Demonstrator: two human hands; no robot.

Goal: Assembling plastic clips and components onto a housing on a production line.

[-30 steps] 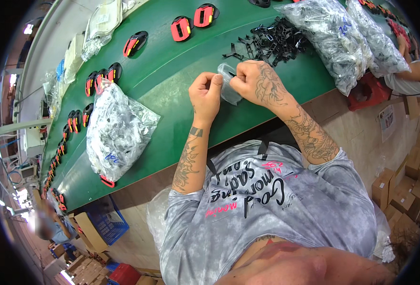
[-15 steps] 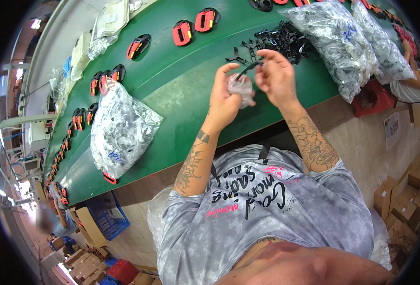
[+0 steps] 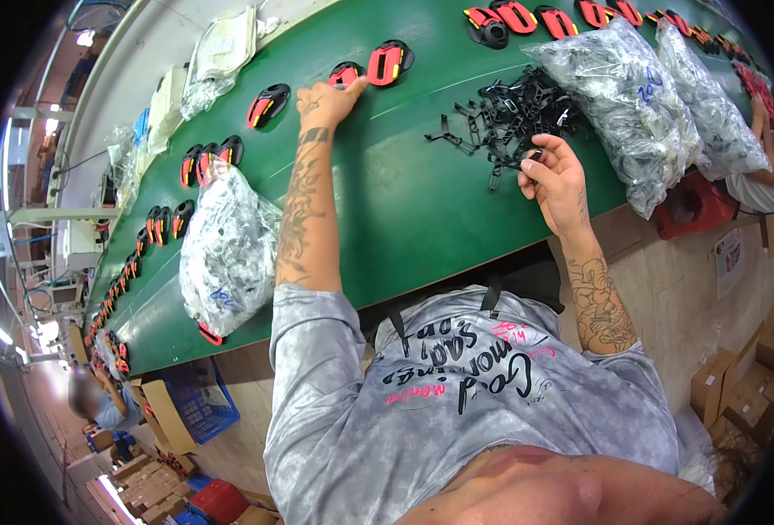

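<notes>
My left hand (image 3: 327,103) stretches to the far side of the green work surface (image 3: 422,236). Its fingers close around a red-and-black oval shell (image 3: 346,73), which they partly cover. A similar red shell (image 3: 390,63) with a dark slot lies just right of it, and another shell (image 3: 269,106) is to the left. My right hand (image 3: 557,185) pinches a small black plastic part (image 3: 535,157) between thumb and fingers. It is beside the near edge of a loose pile of black plastic clips (image 3: 518,109).
A clear bag of parts (image 3: 229,249) lies at the left, and another full bag (image 3: 619,109) stands right of the pile. More shells (image 3: 207,160) line the far side. A co-worker's arm (image 3: 762,131) shows at the right, beyond a red stool (image 3: 693,206).
My left hand has moved up and left to the shell. The small clear plastic item and black strip between my hands are no longer seen there. My right hand has shifted lower and right.
</notes>
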